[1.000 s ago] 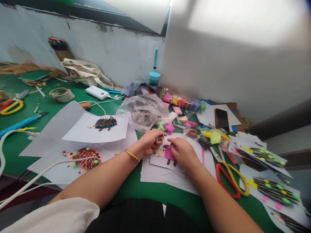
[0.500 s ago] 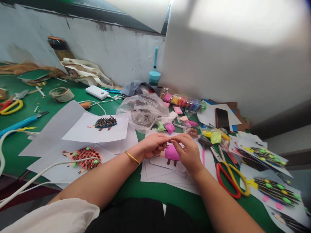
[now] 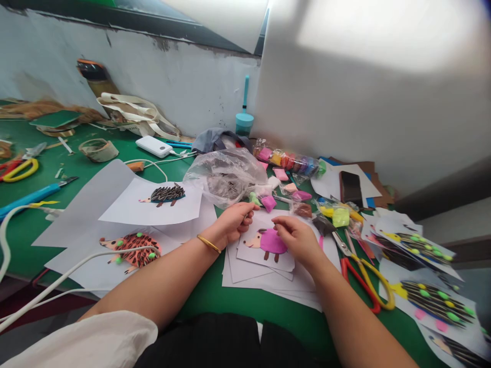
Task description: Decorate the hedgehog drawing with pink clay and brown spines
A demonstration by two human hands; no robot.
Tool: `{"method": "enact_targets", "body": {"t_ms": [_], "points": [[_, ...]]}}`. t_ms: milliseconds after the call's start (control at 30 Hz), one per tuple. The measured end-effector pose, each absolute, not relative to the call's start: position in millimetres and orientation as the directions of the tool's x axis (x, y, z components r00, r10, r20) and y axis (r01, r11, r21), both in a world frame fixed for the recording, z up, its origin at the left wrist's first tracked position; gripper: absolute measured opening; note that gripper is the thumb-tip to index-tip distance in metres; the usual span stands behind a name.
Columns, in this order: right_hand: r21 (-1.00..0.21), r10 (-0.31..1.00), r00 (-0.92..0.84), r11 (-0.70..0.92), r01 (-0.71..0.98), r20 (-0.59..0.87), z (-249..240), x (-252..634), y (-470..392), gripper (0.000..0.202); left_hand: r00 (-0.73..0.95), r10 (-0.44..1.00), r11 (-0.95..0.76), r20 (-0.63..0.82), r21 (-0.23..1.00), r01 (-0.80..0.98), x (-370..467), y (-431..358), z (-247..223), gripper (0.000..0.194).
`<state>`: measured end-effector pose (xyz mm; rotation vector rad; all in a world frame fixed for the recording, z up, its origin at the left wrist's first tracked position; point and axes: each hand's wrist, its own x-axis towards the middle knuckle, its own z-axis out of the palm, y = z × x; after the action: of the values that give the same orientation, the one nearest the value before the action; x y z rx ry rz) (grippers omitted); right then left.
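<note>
My left hand (image 3: pixel 235 223) is curled closed above the left edge of the paper stack, and dark sunflower seeds show partly between its fingers. Over the right side of a pink clay hedgehog (image 3: pixel 273 241), my right hand (image 3: pixel 296 236) is pinched at the fingertips. A small dark bit there looks like a sunflower seed, mostly hidden by the fingers. The hedgehog has a pale face and brown legs and lies on a white sheet (image 3: pixel 249 254). Its right end is covered by my right hand. Behind my hands is a clear plastic bag (image 3: pixel 226 179) of dark seeds.
Clay packets (image 3: pixel 269 203) lie beyond the sheets. Scissors (image 3: pixel 362 271) rest at the right, near finished hedgehog pictures (image 3: pixel 433 301). On the left are a seed-covered orange hedgehog (image 3: pixel 132 250), another hedgehog picture (image 3: pixel 168 194), a white cable (image 3: pixel 76 266) and a blue cutter (image 3: pixel 34 197).
My hands, together at the fingertips before, have parted. The left moved slightly left and up, the right slightly right, and the pink hedgehog's face and ear now show between them.
</note>
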<state>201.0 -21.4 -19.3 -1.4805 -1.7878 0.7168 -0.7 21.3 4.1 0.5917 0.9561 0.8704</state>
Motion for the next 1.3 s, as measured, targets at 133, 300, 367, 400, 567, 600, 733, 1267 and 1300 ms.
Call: {"method": "enact_targets", "body": {"t_ms": [133, 300, 367, 400, 567, 600, 733, 1267, 1300], "points": [[-0.747, 0.987, -0.133, 0.154, 0.647, 0.088, -19.9, 204.1, -21.1, 0.026, 0.282, 0.846, 0.531, -0.452, 0.758, -0.378, -1.3, 23.0, 2.6, 0.014], [-0.686, 0.982, -0.168, 0.183, 0.704, 0.09, -18.5, 203.3, -18.9, 0.023, 0.277, 0.847, 0.531, -0.454, 0.757, -0.381, -1.2, 23.1, 2.7, 0.014], [-0.687, 0.985, -0.157, 0.165, 0.708, 0.075, -19.0, 202.6, -18.0, 0.023, 0.276, 0.847, 0.531, -0.455, 0.758, -0.379, -0.9, 22.8, 3.2, 0.014], [-0.692, 0.987, -0.146, 0.152, 0.706, 0.067, -19.2, 202.3, -17.7, 0.022, 0.276, 0.846, 0.531, -0.456, 0.759, -0.377, -0.8, 22.8, 3.4, 0.014], [-0.645, 0.987, -0.139, 0.161, 0.747, 0.086, -17.3, 201.0, -17.3, 0.016, 0.279, 0.841, 0.539, -0.463, 0.758, -0.367, -0.3, 23.4, 2.9, 0.014], [-0.614, 0.981, -0.163, 0.196, 0.765, 0.109, -16.6, 200.7, -17.3, 0.016, 0.28, 0.84, 0.541, -0.464, 0.758, -0.366, -0.2, 23.5, 2.7, 0.014], [-0.512, 0.952, -0.236, 0.304, 0.803, 0.194, -16.4, 199.8, -16.5, 0.015, 0.282, 0.839, 0.542, -0.465, 0.759, -0.36, 0.1, 23.6, 2.5, 0.014], [-0.498, 0.931, -0.298, 0.364, 0.787, 0.21, -24.0, 190.9, -13.7, 0.015, 0.286, 0.836, 0.546, -0.468, 0.76, -0.352, 0.2, 23.2, 2.9, 0.015], [-0.499, 0.931, -0.299, 0.365, 0.786, 0.21, -23.7, 190.6, -13.9, 0.015, 0.286, 0.836, 0.546, -0.468, 0.761, -0.351, 0.2, 23.3, 2.9, 0.015]]}}
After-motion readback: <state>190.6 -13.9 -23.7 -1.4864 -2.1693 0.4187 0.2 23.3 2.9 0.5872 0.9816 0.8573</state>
